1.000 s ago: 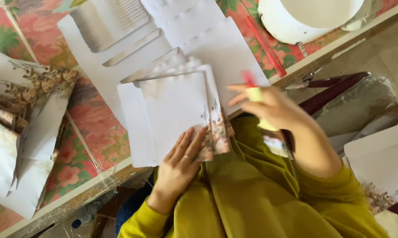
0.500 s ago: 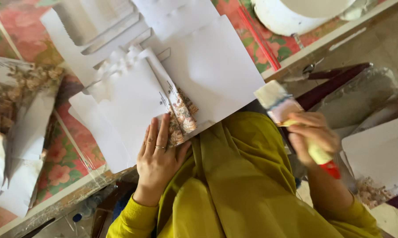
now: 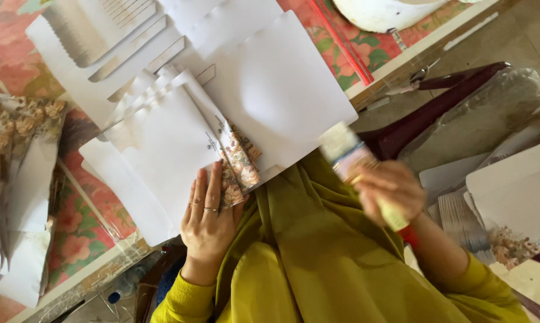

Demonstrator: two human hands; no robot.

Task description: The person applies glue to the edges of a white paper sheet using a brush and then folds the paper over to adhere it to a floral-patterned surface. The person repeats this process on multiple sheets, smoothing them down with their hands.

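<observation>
**Head view: our two hands, a fanned stack of white paper bags, and a brush**

Head view, looking down over our lap. The largest thing is the tabletop point(image 3: 72, 230), covered in a cloth with pink and red flowers and running slantwise across the left and top. On it lies a big white sheet point(image 3: 282, 90), with more white cut cards above it toward the far left corner. Our mustard-yellow garment point(image 3: 318, 263) fills the lower middle.

On the sheet's left side sits a fanned stack of white paper bags point(image 3: 162, 149), their edges printed with a small flower pattern. Our left hand point(image 3: 209, 218) lies flat and open on the near corner of that stack, fingers spread narrowly and pressing it down; a ring shows on one finger.

Our right hand point(image 3: 393, 194) is off the tabletop, over our lap to the right of the stack and well apart from it. It is closed around the pale handle of a wide flat brush point(image 3: 348, 152), whose bristles point up toward the tabletop edge. The hand and brush are blurred.

At the far left lie more bags with dried-flower print point(image 3: 18, 125). A white bowl point(image 3: 384, 12) sits at the top edge.
</observation>
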